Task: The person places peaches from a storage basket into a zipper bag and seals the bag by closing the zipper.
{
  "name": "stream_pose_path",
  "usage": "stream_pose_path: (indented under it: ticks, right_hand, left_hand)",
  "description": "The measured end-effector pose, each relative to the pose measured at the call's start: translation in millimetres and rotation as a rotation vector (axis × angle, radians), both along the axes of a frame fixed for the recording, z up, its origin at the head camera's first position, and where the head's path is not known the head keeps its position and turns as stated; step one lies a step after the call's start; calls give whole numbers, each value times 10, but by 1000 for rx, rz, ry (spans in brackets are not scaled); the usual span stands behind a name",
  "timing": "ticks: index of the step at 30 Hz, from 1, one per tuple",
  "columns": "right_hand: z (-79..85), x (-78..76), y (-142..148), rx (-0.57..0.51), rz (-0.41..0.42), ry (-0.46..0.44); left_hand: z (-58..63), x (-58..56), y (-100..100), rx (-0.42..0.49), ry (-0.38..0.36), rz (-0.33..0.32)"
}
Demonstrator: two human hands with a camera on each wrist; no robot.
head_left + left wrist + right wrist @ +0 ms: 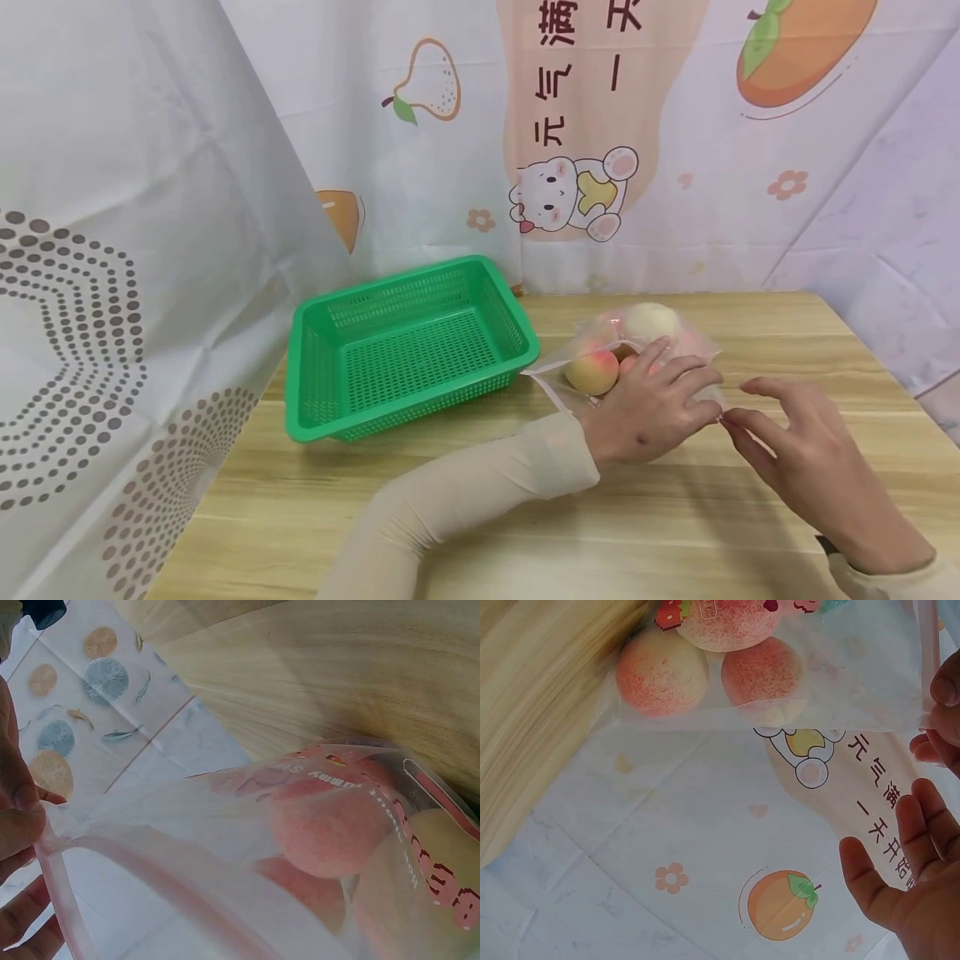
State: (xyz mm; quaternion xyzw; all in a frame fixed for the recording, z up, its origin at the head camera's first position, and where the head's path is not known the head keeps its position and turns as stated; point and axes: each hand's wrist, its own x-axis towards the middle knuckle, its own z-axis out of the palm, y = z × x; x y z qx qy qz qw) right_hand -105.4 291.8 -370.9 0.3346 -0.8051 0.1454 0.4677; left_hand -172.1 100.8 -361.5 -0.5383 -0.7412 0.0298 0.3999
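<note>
A clear zip bag (693,340) with a pink seal strip and printed lettering lies on the table with several peaches (592,372) inside. One fruit (649,320) in it looks paler than the rest. My left hand (654,408) reaches over the front of the bag, covering part of it, and pinches the right end of its mouth. Fingertips of my right hand (806,446) pinch the same corner, right against the left hand's fingertips. In the left wrist view the pink-edged mouth of the bag is pulled toward the fingers (22,825). Peaches (662,673) show through the plastic in the right wrist view.
A green perforated plastic basket (412,358) stands left of the bag, its right rim close to the bag's left corner. Printed cloth (450,167) hangs behind the wooden table (480,508) and along both sides.
</note>
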Motion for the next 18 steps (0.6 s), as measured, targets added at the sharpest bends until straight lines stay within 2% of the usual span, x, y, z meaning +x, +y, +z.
stream_pose_path:
  ticks: [12, 18]
  right_hand:
    - [-10, 4, -18, -6, 35, -3]
    - [-14, 13, -26, -1, 41, 6]
  left_hand:
    - [-26, 7, -10, 1, -9, 10]
    - [-43, -5, -27, 35, 36, -1]
